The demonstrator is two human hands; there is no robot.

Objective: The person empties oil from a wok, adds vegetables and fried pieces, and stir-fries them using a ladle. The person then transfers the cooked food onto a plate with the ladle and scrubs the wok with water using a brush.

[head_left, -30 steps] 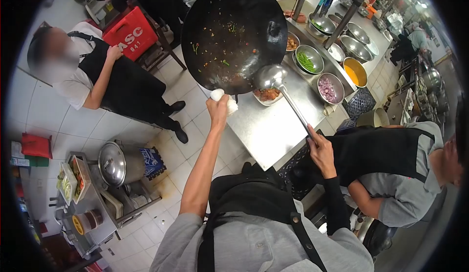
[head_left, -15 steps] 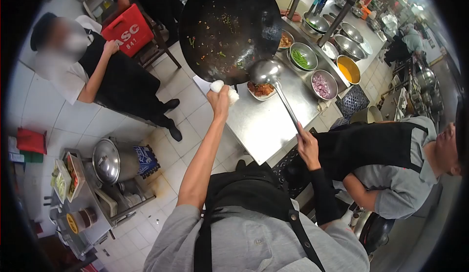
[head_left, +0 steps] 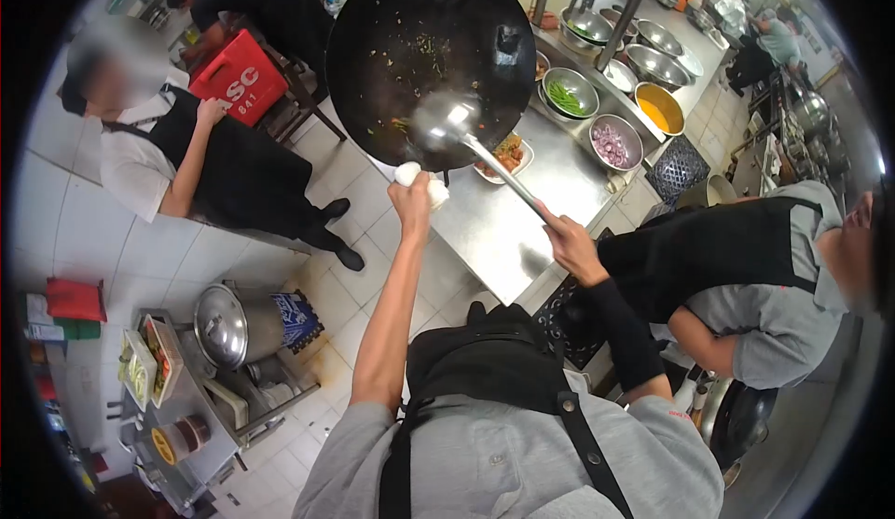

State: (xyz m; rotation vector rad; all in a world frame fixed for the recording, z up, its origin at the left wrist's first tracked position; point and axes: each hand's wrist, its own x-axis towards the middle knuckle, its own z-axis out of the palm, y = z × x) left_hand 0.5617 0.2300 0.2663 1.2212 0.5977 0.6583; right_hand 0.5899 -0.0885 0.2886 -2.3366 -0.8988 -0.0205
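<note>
My left hand point(head_left: 412, 204) is closed round a white cloth point(head_left: 436, 191) at the near rim of a large black wok point(head_left: 373, 71). The wok is tipped so that its inside faces me, with bits of food stuck to the surface. In my right hand point(head_left: 571, 247) is the long handle of a steel ladle point(head_left: 446, 120). The ladle's bowl lies over the wok's lower part; whether it touches the metal I cannot tell. Partly behind the ladle handle, a white dish point(head_left: 524, 157) of browned food point(head_left: 508, 153) sits on the steel table point(head_left: 485, 230).
Bowls of green beans point(head_left: 571, 92), chopped red onion point(head_left: 615, 142) and orange liquid point(head_left: 660, 109) line the table's right side. A person in a black apron point(head_left: 709, 258) stands close on my right. Another point(head_left: 233, 155) stands at left by a red crate point(head_left: 240, 76). A lidded pot point(head_left: 224, 325) is lower left.
The ladle has moved left and up, from above the dish to over the wok. My right hand has shifted left and up with it. The dish of food shows more fully.
</note>
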